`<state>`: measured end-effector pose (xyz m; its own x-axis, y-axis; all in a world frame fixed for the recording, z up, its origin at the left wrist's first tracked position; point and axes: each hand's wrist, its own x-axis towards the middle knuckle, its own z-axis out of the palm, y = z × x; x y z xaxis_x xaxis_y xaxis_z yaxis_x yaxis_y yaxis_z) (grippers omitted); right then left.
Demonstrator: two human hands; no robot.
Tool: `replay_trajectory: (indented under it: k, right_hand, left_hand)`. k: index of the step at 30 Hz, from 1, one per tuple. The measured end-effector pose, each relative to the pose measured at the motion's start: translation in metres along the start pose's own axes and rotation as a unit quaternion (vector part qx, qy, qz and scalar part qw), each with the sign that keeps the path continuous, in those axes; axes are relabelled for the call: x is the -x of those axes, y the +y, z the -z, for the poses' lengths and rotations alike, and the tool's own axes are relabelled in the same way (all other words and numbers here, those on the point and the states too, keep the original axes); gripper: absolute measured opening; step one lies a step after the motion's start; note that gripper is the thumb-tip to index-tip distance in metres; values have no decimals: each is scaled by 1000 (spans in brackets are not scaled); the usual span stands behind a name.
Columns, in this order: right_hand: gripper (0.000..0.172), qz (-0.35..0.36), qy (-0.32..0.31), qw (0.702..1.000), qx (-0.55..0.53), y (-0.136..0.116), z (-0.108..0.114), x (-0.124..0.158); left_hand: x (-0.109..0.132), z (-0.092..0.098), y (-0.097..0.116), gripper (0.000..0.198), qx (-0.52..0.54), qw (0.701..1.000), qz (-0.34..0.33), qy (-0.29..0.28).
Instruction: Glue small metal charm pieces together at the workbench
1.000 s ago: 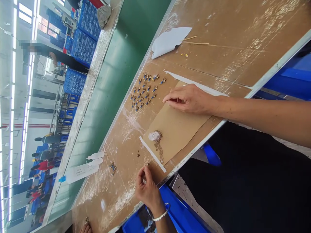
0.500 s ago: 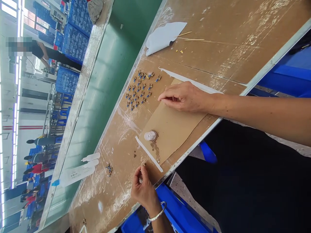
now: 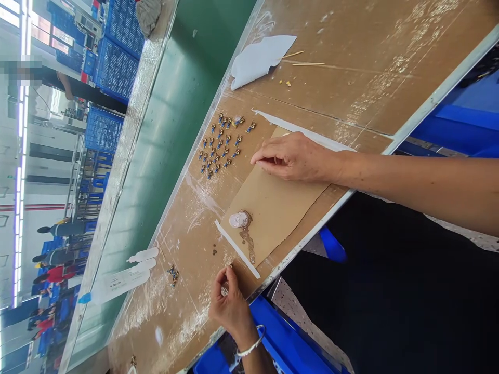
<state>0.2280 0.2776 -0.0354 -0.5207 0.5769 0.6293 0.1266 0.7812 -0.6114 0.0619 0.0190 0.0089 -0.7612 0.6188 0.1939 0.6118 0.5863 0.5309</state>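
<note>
My left hand (image 3: 231,304), with a bangle at its wrist, is closed in a pinch near the table's front edge. A tiny dark-brown piece (image 3: 230,266) shows at its fingertips, too small to name. My right hand (image 3: 294,157) rests over the brown cardboard sheet (image 3: 280,202), its fingers pressed together; what they hold, if anything, is hidden. Between the hands, on the cardboard, stands a small whitish cup (image 3: 239,219) beside a wet brown smear. Many small blue-and-gold figures (image 3: 220,145) lie in loose rows past my right hand. Several tiny brown bits (image 3: 214,249) lie beyond my left hand.
White strips (image 3: 237,249) edge the cardboard. A small heap of figures (image 3: 172,275) and white bottles (image 3: 120,283) lie to the left. White paper (image 3: 261,57) and thin wooden sticks (image 3: 307,64) are to the right. Behind the green channel (image 3: 191,67), people and blue crates (image 3: 104,129) appear.
The view has shifted slightly, so the table and background sit a little further left in the picture. Both hands keep nearly the same pose and place.
</note>
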Motion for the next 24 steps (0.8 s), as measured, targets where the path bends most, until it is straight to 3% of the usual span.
replay_trajectory:
  k: [4, 10, 14, 17, 20, 24]
  right_hand:
    - [18, -1, -10, 1000, 2, 0, 2, 0]
    - [17, 9, 14, 1000, 5, 0, 0, 0]
    - [16, 28, 96, 995, -5, 1, 2, -1]
    - [16, 39, 146, 988, -16, -14, 7, 1]
    - [15, 71, 96, 991, -67, -52, 9, 12]
    - [16, 103, -65, 972, -201, -108, 2, 36]
  left_hand:
    - [-14, -15, -20, 29, -70, 995, 66, 23]
    - [-3, -13, -19, 32, -32, 994, 79, 73]
    - [10, -8, -10, 29, 164, 960, 144, 173]
    - [19, -2, -5, 25, 352, 904, 189, 152]
    - [30, 1, -1, 25, 461, 862, 187, 94]
    - [51, -6, 14, 25, 480, 861, 150, 78]
